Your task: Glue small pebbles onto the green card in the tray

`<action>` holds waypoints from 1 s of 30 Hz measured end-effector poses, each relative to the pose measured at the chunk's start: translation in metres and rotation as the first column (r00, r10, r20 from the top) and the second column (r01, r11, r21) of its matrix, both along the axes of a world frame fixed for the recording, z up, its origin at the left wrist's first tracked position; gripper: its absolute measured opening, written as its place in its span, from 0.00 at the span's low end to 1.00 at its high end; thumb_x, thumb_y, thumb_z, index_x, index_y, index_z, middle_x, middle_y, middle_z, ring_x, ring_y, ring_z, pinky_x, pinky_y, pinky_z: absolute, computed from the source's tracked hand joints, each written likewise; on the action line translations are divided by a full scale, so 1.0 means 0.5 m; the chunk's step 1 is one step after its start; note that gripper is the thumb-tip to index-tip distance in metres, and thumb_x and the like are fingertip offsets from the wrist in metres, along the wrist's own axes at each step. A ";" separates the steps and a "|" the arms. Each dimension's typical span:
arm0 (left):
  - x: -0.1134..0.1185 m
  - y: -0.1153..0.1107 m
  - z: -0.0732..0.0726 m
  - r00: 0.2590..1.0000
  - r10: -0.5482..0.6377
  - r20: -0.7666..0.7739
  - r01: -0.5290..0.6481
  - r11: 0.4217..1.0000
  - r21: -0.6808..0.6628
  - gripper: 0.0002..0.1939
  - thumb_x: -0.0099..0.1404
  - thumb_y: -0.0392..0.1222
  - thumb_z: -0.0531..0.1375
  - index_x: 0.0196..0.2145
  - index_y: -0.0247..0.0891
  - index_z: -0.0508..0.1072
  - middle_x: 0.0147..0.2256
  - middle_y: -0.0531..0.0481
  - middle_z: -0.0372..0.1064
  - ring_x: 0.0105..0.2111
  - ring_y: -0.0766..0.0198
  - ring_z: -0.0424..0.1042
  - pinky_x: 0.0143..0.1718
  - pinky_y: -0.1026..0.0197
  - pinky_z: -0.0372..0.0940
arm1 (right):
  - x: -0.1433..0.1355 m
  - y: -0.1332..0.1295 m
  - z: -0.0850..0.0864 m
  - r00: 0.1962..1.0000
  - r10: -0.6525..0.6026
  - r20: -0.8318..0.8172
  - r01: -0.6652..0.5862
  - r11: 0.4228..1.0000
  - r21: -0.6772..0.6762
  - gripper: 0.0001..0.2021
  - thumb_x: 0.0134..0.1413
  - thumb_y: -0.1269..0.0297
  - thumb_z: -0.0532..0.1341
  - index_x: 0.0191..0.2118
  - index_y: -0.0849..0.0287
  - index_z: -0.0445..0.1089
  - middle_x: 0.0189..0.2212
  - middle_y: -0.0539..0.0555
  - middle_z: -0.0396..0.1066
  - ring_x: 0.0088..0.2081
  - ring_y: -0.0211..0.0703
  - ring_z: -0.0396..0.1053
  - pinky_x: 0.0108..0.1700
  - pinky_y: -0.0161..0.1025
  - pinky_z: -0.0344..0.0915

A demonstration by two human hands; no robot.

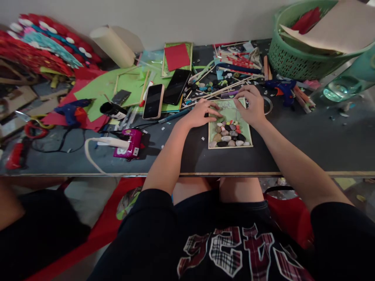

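Observation:
A small light-green panel (215,137) with a thin stick frame lies on the dark table. Rows of pebbles (226,138) in grey, black, tan and white fill its lower part, with a few red and yellow bits above them. My left hand (203,112) rests at the panel's upper left, its fingers stretched loosely over the surface. At the upper right, my right hand (252,106) is bent over the edge, thumb and forefinger brought close together. Whatever lies between those fingertips is too small to make out. Faint thin lines show on the panel between the hands.
Two phones (153,101) lie left of the panel. A magenta power adapter (132,144) with a cable is nearer the front edge. Glue guns (281,89) lie on both sides. Sticks and scraps (231,84) spread behind; a green basket (288,58) stands back right. Someone sits at left.

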State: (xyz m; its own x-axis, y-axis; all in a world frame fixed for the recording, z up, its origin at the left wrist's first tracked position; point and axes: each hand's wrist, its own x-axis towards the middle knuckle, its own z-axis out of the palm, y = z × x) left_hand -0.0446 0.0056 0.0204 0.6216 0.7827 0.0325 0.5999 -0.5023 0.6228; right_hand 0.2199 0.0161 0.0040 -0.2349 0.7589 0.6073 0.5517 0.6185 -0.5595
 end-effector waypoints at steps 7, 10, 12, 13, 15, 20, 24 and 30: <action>0.006 -0.002 0.006 1.000 -0.026 -0.016 0.028 0.996 0.085 0.10 0.66 0.42 0.68 0.46 0.43 0.84 0.55 0.44 0.76 0.60 0.48 0.68 0.66 0.41 0.59 | -0.001 0.003 -0.007 1.000 0.001 0.012 -0.001 1.000 -0.003 0.12 0.65 0.49 0.61 0.39 0.51 0.73 0.49 0.60 0.74 0.54 0.57 0.71 0.62 0.62 0.68; 0.001 -0.006 0.016 1.000 -0.018 0.025 0.017 0.999 0.045 0.14 0.68 0.40 0.67 0.51 0.43 0.82 0.56 0.44 0.76 0.59 0.50 0.71 0.65 0.42 0.62 | -0.001 0.004 -0.008 1.000 -0.005 0.022 0.004 1.000 0.023 0.11 0.65 0.50 0.61 0.39 0.51 0.74 0.48 0.60 0.74 0.53 0.57 0.72 0.60 0.61 0.70; -0.002 -0.009 0.022 0.998 0.009 0.059 -0.010 1.000 0.013 0.18 0.68 0.38 0.66 0.56 0.44 0.79 0.58 0.44 0.76 0.59 0.52 0.72 0.64 0.44 0.65 | -0.003 0.003 -0.007 0.999 -0.010 0.036 0.009 0.999 0.045 0.11 0.65 0.51 0.61 0.39 0.52 0.74 0.47 0.59 0.75 0.52 0.56 0.73 0.59 0.60 0.71; -0.003 -0.010 0.024 0.998 0.004 0.062 -0.004 1.000 0.000 0.20 0.69 0.38 0.65 0.58 0.44 0.78 0.58 0.44 0.76 0.60 0.52 0.72 0.64 0.45 0.65 | -0.004 0.003 -0.007 0.999 -0.014 0.041 0.012 0.998 0.056 0.11 0.65 0.51 0.61 0.39 0.52 0.74 0.47 0.59 0.75 0.52 0.55 0.73 0.59 0.59 0.72; -0.002 -0.011 0.025 0.998 -0.052 0.027 0.052 0.998 -0.018 0.20 0.70 0.37 0.64 0.58 0.44 0.77 0.60 0.45 0.75 0.62 0.51 0.71 0.66 0.45 0.64 | -0.006 0.002 -0.007 0.999 -0.017 0.043 0.014 0.997 0.077 0.11 0.65 0.52 0.61 0.38 0.52 0.74 0.46 0.59 0.76 0.51 0.55 0.74 0.58 0.58 0.72; 0.006 -0.007 0.016 0.988 -0.135 -0.072 0.138 0.990 0.029 0.20 0.72 0.41 0.61 0.60 0.43 0.76 0.61 0.41 0.72 0.64 0.48 0.67 0.67 0.41 0.61 | -0.008 0.000 -0.008 0.999 -0.016 0.040 0.012 0.995 0.095 0.10 0.66 0.54 0.60 0.38 0.53 0.75 0.45 0.59 0.75 0.50 0.54 0.74 0.57 0.58 0.72; 0.011 -0.003 0.011 0.965 -0.229 -0.130 0.237 0.970 0.052 0.20 0.72 0.38 0.59 0.61 0.44 0.75 0.62 0.40 0.70 0.64 0.47 0.65 0.67 0.41 0.59 | -0.008 -0.001 -0.009 0.999 -0.012 0.049 0.010 0.999 0.053 0.11 0.66 0.52 0.60 0.39 0.53 0.74 0.46 0.59 0.75 0.52 0.55 0.74 0.59 0.59 0.71; 0.009 -0.004 0.008 0.976 -0.195 -0.100 0.202 0.978 0.060 0.18 0.72 0.40 0.60 0.58 0.43 0.75 0.58 0.40 0.72 0.61 0.48 0.67 0.62 0.45 0.63 | -0.010 -0.003 -0.008 0.999 0.016 0.036 -0.017 1.000 0.011 0.12 0.65 0.51 0.61 0.38 0.53 0.74 0.46 0.60 0.75 0.52 0.55 0.73 0.59 0.59 0.70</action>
